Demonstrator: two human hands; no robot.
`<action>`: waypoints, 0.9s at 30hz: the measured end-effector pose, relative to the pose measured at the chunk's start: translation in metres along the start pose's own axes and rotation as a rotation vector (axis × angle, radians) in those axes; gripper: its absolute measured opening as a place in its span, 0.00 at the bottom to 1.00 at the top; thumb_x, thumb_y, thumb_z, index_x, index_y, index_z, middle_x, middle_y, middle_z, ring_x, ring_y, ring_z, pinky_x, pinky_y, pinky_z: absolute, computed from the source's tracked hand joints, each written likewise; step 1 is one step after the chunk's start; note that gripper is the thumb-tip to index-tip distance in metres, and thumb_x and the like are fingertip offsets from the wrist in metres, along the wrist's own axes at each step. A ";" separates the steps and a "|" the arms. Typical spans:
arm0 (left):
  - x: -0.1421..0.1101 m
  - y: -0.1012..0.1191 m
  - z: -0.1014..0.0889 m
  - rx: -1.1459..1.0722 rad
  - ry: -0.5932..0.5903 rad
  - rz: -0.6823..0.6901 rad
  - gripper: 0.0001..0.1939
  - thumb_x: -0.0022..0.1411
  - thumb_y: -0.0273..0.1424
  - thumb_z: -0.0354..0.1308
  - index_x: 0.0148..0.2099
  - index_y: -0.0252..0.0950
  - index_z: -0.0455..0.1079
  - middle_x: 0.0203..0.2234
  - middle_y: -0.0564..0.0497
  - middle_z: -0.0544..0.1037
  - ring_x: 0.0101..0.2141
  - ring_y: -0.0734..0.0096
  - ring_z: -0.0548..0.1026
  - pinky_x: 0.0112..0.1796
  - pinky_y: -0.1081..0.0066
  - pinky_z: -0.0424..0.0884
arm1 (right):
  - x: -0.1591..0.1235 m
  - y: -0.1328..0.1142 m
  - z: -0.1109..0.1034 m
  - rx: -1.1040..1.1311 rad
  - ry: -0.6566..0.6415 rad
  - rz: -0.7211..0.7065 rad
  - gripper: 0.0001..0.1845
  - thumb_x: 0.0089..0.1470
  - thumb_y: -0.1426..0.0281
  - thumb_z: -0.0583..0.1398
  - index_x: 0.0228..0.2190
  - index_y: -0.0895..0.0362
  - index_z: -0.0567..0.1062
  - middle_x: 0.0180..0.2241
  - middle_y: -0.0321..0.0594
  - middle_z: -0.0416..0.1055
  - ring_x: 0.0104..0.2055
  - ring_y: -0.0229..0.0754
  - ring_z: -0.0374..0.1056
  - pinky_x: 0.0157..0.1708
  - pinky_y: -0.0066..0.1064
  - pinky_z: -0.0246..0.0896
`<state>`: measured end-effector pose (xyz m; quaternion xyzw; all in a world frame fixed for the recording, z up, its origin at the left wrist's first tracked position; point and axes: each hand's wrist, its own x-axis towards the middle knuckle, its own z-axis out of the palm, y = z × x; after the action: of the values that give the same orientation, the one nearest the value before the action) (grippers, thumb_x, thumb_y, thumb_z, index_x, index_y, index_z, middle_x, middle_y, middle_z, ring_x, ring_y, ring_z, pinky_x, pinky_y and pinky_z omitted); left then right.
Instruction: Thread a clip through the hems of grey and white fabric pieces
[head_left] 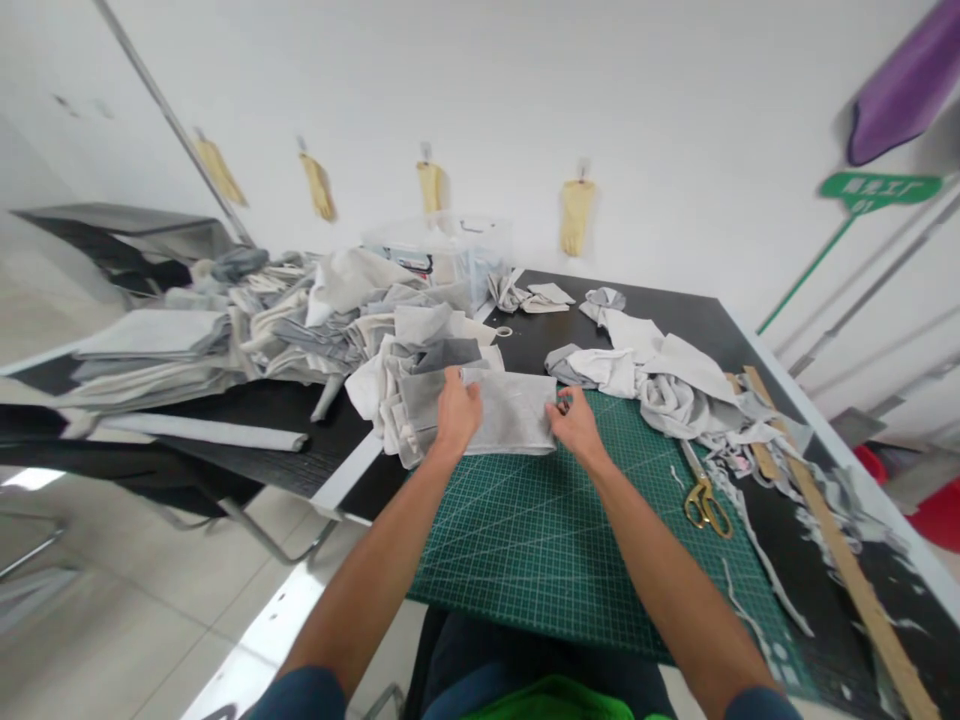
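Between my hands a folded light grey cloth (514, 412) is held out over the far left part of the green cutting mat (525, 550). My left hand (457, 412) is closed on its left part, with the thumb on top. The right edge is pinched by my right hand (571, 418). Just left of the cloth, and partly behind it, lies a pile of grey and cream fabric pieces (390, 370). Gold-handled scissors (705, 500) rest on the mat's right side, well apart from my right hand.
Fabric stacks (150, 345) and a fabric roll (202, 430) cover the left table. A clear plastic bin (480, 260) stands at the back. Crumpled cloth (671, 385), scraps and a long wooden strip (840, 540) line the right side. Yellow gloves (577, 215) hang on the wall.
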<state>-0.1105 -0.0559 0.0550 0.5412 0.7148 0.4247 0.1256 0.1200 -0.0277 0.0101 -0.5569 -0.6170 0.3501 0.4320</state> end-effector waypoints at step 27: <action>0.018 -0.016 0.047 0.650 0.073 0.340 0.22 0.63 0.26 0.53 0.58 0.28 0.72 0.66 0.31 0.65 0.70 0.38 0.50 0.66 0.40 0.50 | 0.094 0.036 -0.017 -0.549 0.187 0.070 0.22 0.64 0.68 0.54 0.55 0.62 0.76 0.51 0.60 0.75 0.55 0.56 0.71 0.55 0.42 0.63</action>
<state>-0.0981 -0.0185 0.0199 0.6484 0.7161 0.2095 -0.1511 0.1494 0.0693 -0.0030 -0.7037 -0.6266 0.1321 0.3079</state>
